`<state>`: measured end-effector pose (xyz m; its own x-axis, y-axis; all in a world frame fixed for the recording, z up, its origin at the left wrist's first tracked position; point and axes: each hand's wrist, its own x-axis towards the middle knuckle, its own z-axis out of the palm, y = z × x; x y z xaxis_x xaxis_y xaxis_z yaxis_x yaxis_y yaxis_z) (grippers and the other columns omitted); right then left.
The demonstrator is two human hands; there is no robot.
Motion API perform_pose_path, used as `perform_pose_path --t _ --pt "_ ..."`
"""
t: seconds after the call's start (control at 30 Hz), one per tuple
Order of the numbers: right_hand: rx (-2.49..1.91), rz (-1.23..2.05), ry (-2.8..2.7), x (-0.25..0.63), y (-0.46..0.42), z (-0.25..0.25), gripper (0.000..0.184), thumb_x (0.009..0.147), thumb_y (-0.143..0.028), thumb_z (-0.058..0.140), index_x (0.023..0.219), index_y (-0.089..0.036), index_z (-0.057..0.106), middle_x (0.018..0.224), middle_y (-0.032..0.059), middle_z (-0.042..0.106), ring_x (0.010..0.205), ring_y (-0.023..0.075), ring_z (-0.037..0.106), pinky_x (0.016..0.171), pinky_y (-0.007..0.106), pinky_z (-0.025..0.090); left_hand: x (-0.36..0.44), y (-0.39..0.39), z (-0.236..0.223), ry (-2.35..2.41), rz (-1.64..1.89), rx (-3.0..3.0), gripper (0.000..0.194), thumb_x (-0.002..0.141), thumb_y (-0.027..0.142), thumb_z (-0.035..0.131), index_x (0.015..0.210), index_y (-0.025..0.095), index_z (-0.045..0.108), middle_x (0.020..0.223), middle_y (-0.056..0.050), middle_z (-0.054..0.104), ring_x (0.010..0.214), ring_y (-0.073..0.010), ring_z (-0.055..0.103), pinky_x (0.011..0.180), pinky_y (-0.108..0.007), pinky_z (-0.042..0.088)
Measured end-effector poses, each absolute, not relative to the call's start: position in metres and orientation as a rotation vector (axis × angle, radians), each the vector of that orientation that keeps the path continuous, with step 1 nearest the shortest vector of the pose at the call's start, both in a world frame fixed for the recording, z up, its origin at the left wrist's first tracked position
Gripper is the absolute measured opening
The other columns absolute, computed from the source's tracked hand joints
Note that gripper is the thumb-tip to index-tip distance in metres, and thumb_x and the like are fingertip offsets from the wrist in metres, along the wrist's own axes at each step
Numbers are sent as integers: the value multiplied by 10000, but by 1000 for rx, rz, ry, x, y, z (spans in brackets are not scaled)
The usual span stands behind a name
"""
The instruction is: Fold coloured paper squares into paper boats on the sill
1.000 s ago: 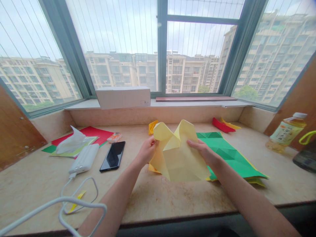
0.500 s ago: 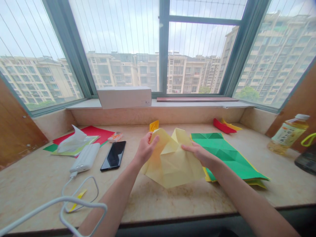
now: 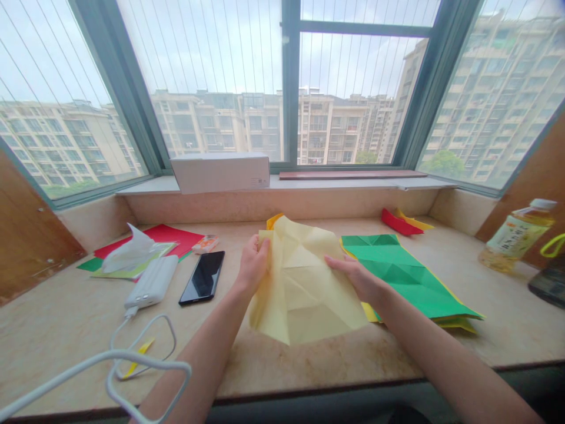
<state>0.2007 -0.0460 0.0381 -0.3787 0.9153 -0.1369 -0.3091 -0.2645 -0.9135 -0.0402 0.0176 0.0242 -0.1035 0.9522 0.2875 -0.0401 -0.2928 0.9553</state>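
Between my hands is a creased pale yellow sheet of paper (image 3: 315, 282), held up over the counter. My left hand (image 3: 253, 265) grips its left edge, thumb on the near face and the other fingers mostly hidden. On the right side, my right hand (image 3: 353, 274) pinches the sheet with the thumb in front; its other fingers are partly behind the paper. To the right lies a creased green sheet (image 3: 397, 271) with yellow paper under it. Just behind the held sheet, an orange-yellow folded paper (image 3: 274, 221) is partly covered.
A black phone (image 3: 202, 278) and a white power bank (image 3: 152, 281) with a cable lie left. Behind them are a tissue pack (image 3: 130, 253) and red paper (image 3: 180, 235). Red folded paper (image 3: 401, 222) sits back right; a drink bottle (image 3: 516, 235) stands far right. The counter's front edge (image 3: 326, 393) is near.
The yellow sheet has been spread flatter, its top peaks opening out and its lower edge shifting. My left hand has moved slightly left and down; my right hand stays nearly in place.
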Motion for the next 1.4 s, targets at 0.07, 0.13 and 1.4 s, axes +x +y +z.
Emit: perform_pose_path --t 0.07,0.13,1.4 --pt "-874 1690 -1035 204 -46 40 438 820 -356 680 1226 -199 625 978 87 775 745 249 749 691 357 611 -49 23 23 1148 1556 1312 275 826 422 610 951 178 590 806 -45 713 733 -190 676 631 -265 512" --pt "-911 1608 -1015 209 -43 43 432 824 -365 672 1222 -204 631 973 83 777 724 252 747 666 359 609 -59 29 22 1239 1593 1328 276 830 422 609 945 173 597 805 -56 714 765 -200 674 646 -266 509" --pt "-979 734 -1102 264 12 29 331 827 -476 632 1044 -229 676 998 40 762 984 244 694 832 360 568 -67 19 39 1520 1459 1727 347 884 487 485 714 199 577 498 9 569 435 -152 543 451 -229 336"
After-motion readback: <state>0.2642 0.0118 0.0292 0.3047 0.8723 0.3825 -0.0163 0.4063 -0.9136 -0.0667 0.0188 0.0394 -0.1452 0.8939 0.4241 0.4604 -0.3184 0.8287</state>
